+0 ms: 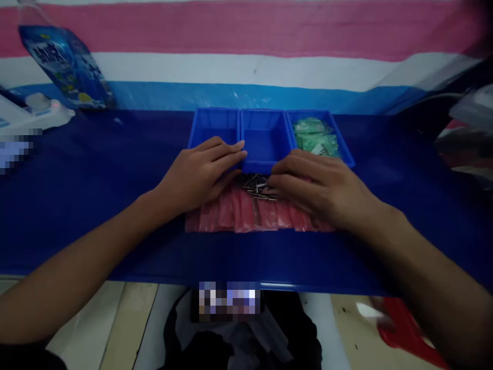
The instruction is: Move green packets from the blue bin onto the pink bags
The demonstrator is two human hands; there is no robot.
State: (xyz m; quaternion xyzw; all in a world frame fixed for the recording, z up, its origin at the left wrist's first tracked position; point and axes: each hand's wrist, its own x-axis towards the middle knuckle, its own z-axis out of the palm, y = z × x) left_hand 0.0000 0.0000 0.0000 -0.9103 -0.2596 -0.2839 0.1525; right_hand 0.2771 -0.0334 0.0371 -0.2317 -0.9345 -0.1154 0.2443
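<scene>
We rest our left hand [200,172] flat, fingers together and stretched out, on the red bags [254,213]. Fingertips reach the trays [265,136] just beyond. Our right hand [319,187] lies palm down, fingers close and curled; fingertips touch the pins [256,186]. The pins sit in a small heap on the bags, between both sets of fingertips. Green packets [316,136] fill the tray beyond the right fingers.
</scene>
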